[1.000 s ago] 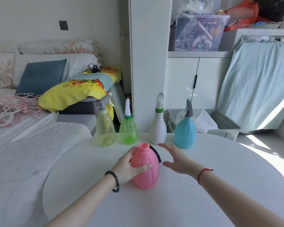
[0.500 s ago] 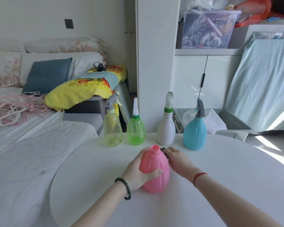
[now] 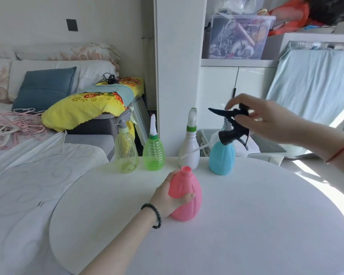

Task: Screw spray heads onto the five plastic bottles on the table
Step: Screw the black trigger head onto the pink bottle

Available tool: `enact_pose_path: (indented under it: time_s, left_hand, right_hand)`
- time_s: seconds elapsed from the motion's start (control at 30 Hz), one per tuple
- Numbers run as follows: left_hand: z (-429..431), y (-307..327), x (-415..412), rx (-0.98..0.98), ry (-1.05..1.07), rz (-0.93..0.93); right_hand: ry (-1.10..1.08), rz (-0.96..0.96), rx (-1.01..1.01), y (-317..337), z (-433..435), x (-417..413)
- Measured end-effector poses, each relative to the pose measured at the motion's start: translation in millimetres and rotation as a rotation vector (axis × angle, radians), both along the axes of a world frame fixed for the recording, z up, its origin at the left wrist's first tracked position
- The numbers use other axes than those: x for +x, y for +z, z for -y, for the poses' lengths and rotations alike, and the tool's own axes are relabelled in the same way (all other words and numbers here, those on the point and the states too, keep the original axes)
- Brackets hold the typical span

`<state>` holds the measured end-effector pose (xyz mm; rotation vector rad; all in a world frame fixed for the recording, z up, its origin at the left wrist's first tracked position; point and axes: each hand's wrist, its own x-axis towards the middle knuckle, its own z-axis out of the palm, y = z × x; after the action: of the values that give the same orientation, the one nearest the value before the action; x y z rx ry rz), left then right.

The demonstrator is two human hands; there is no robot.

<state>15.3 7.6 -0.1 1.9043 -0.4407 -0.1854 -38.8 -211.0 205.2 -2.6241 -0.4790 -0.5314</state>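
Note:
A pink bottle (image 3: pixel 187 197) with a bare open neck stands on the round white table (image 3: pixel 236 225), and my left hand (image 3: pixel 167 197) grips its left side. My right hand (image 3: pixel 266 120) holds a black spray head (image 3: pixel 233 128) in the air above the blue bottle (image 3: pixel 221 159), its thin white dip tube (image 3: pixel 195 150) trailing down to the left. Along the table's far edge stand a pale yellow bottle (image 3: pixel 126 153), a green ribbed bottle (image 3: pixel 154 153), a white bottle (image 3: pixel 189 149) and the blue one; the first three carry heads, the blue one's top is hidden.
A bed (image 3: pixel 18 175) with white sheets, pillows and pink hangers (image 3: pixel 8 124) lies to the left. Behind the table stand a white pillar (image 3: pixel 177 66) and a cabinet with a clear storage box (image 3: pixel 238 36). A grey bin (image 3: pixel 266 147) sits on the floor behind the blue bottle.
My right hand has lifted the black spray head from the table behind the pink bottle up and to the right. My left hand stays on the pink bottle.

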Motion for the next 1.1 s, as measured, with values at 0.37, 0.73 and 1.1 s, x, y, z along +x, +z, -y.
enact_pose_path:
  time_s: [0.37,0.73,1.1]
  left_hand:
    - [5.0,-3.6,1.2,-0.028,0.008,-0.028]
    - [5.4,-4.4,1.9,-0.033,0.011,-0.03]
    - [4.8,-3.5,2.3,-0.033,-0.003,-0.04]
  right_hand:
    - [0.052,-0.054,-0.26,24.7,-26.3,5.8]
    - [0.111,-0.088,-0.296,1.1,-50.8,23.4]
    - [0.156,-0.344,-0.367,-51.5,-88.4,54.7]
